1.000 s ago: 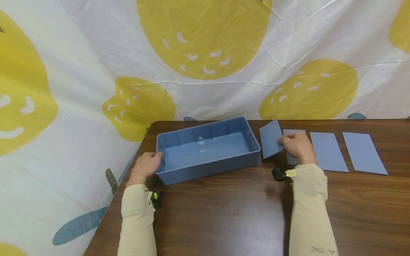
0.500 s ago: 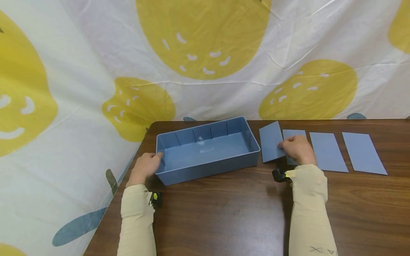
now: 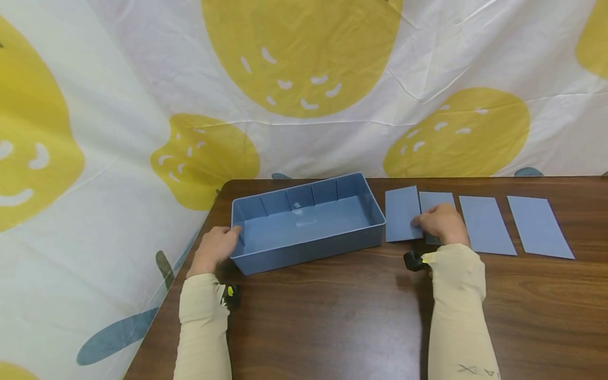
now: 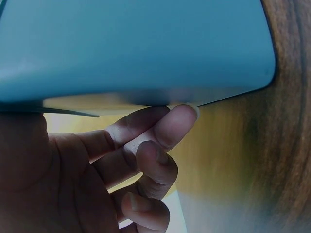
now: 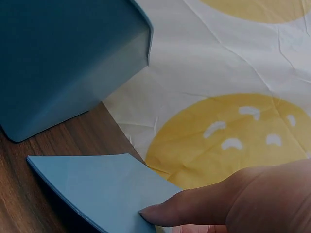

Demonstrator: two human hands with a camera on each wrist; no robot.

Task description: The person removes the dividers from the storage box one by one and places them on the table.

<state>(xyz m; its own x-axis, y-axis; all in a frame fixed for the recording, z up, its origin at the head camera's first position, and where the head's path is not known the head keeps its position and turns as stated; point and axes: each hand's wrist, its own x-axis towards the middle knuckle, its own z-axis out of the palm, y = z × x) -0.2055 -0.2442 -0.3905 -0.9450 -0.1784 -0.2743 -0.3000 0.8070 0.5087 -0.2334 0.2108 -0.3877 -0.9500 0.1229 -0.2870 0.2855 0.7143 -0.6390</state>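
A long blue plastic box stands open-topped at an angle on the table. At its left end my left hand grips the wall, thumb over the rim and fingers against the outside, as the left wrist view shows. To the right of the box, a flat blue divider panel is pinched at its right edge by my right hand. In the right wrist view the thumb presses on the panel's face; the other fingers are mostly hidden. Part of a second panel lies under that hand.
Two more blue panels lie flat further right, a middle panel and a far-right panel. Behind the brown wooden table hangs a white curtain with yellow lemons; it also borders the left side.
The pinched panel has turned and tipped down flatter, its top corner swinging right and lower. My right hand has shifted only slightly; the left hand and box have stayed put.
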